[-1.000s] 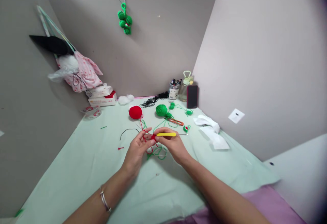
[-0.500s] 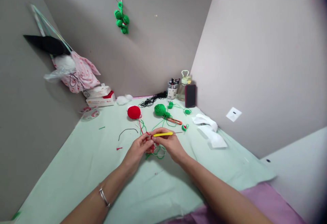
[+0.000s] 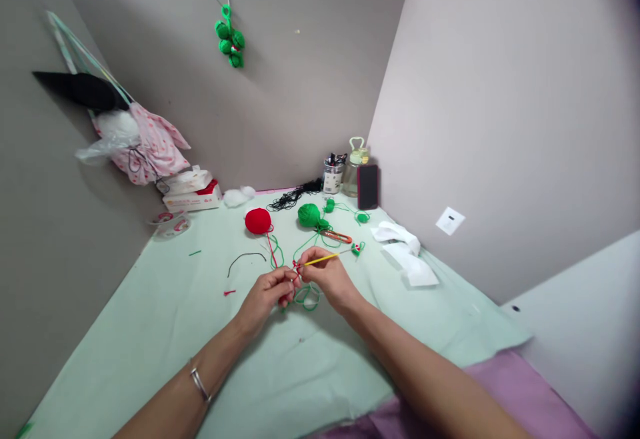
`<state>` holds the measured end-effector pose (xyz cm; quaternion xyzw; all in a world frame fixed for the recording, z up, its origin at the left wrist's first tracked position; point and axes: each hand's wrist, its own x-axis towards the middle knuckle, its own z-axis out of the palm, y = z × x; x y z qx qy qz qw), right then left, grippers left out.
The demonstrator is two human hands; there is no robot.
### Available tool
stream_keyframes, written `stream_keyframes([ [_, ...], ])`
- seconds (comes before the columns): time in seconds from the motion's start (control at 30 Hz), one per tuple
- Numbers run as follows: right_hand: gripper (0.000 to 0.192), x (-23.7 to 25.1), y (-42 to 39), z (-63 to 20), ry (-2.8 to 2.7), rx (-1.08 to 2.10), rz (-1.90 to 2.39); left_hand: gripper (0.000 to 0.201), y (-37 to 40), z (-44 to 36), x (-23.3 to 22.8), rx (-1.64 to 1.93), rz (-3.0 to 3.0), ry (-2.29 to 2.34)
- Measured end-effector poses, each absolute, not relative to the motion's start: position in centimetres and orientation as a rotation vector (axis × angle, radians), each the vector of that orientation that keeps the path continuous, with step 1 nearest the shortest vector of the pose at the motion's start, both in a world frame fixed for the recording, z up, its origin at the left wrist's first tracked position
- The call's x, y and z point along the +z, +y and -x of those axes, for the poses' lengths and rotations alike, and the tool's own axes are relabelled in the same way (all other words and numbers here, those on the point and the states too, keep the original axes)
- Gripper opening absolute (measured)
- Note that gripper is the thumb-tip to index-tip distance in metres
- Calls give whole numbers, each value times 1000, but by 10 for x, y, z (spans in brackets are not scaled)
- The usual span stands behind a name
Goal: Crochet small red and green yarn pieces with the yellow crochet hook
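Between the fingers of my right hand [image 3: 327, 279] is a crochet hook [image 3: 321, 259] with a yellow handle, its tip pointing left at a small bit of red yarn work [image 3: 297, 269]. My left hand [image 3: 270, 292] is closed on red yarn just beside it, fingertips pinched together. A red strand runs from there up to the red yarn ball [image 3: 258, 221]. Green yarn [image 3: 307, 297] lies in loose loops beneath the hands. The exact stitches are partly hidden by my fingers.
Behind the hands are a green yarn ball [image 3: 310, 215], an orange cutter [image 3: 337, 236] and black yarn [image 3: 296, 195]. A phone [image 3: 368, 187] leans by a bottle [image 3: 351, 175]. White paper [image 3: 407, 259] lies right; a tissue box [image 3: 193, 197] stands left.
The hook has tilted, its handle end now higher than its tip. My left hand has shifted slightly down from the right fingertips. The whole view has moved a little.
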<state>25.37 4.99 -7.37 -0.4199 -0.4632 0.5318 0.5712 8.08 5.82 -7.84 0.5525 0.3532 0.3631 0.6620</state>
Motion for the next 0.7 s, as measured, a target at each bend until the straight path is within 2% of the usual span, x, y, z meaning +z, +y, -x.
stream_keyframes([
  [0.2,28,-73,55,-268,-953,1296,962,17,58,-78,-73,796,-1252,775],
  [0.37,28,-72,55,-272,-943,1340,977,30,55,-81,-71,813,-1228,809],
  [0.57,21,-67,48,-267,-987,1392,966,29,54,-84,-81,867,-1207,916],
  [0.7,23,-64,46,-266,-1017,1411,966,27,56,-83,-85,905,-1204,967],
])
